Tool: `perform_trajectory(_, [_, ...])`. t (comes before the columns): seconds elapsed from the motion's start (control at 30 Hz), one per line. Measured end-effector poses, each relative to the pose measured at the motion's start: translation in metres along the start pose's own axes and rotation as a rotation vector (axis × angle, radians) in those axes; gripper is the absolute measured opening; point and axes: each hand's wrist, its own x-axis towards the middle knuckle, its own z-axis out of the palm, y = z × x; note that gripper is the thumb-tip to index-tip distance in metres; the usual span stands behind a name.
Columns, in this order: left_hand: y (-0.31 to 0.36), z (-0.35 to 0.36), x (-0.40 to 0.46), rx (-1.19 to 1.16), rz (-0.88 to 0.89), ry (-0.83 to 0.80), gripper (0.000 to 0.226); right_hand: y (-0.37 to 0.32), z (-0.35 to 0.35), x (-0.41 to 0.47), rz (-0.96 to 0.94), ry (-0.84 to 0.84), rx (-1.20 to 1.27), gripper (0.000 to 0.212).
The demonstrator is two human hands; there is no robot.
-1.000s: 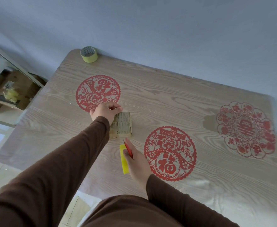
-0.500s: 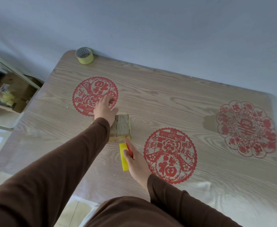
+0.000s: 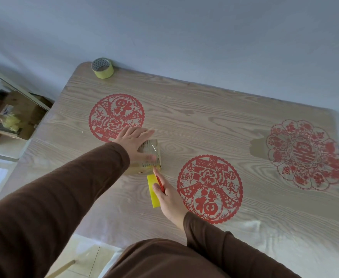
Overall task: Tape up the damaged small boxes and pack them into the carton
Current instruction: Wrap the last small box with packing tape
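A small brown cardboard box (image 3: 154, 155) wrapped in shiny tape sits on the wooden table (image 3: 204, 121). My left hand (image 3: 134, 143) lies flat on the box's top with fingers straight, pressing down. Just in front of the box, my right hand (image 3: 167, 195) grips a yellow and red tool (image 3: 152, 191) that looks like a utility knife, its tip at the box's near edge. A roll of yellowish tape (image 3: 102, 67) stands at the table's far left corner.
Three red paper-cut decals mark the table: one (image 3: 116, 117) behind the box, one (image 3: 209, 189) right of my right hand, one (image 3: 305, 154) at the far right. Open cardboard cartons (image 3: 10, 115) sit on the floor at the left. A wall backs the table.
My left hand uncurled from the box's left side and now lies flat across its top. My right hand with the tool moved slightly toward the box.
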Motion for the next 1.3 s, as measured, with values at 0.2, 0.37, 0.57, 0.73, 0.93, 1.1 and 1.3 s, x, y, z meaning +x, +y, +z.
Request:
perform_trajectory(0.2, [-0.021,0.032,-0.038,0.083,0.056,0.093,0.122,-0.001,-0.005,-0.001,0.005,-0.014,0.057,0.051])
perform_trajectory(0.37, [-0.029,0.017,-0.027,-0.79,-0.166,-0.049,0.111,-0.047,-0.05,0.002,-0.092,0.052,0.17,0.047])
perform_trajectory(0.57, [-0.052,0.036,-0.016,-1.227,-0.372,0.024,0.068,-0.079,-0.07,0.043,-0.168,-0.056,0.075,0.052])
perform_trajectory(0.73, [-0.026,0.038,-0.025,-0.407,-0.468,0.399,0.062,-0.101,-0.06,0.078,-0.214,-0.067,-0.038,0.046])
perform_trajectory(0.93, [0.006,0.07,-0.031,-0.202,-0.438,0.37,0.116,-0.108,-0.056,0.088,-0.3,-0.083,-0.122,0.054])
perform_trajectory(1.1, [0.008,0.071,-0.023,-0.144,-0.456,0.411,0.12,-0.107,-0.06,0.085,-0.334,-0.127,-0.132,0.057])
perform_trajectory(1.3, [0.009,0.068,-0.023,-0.153,-0.462,0.392,0.124,-0.091,-0.073,0.054,-0.311,-0.03,-0.232,0.047])
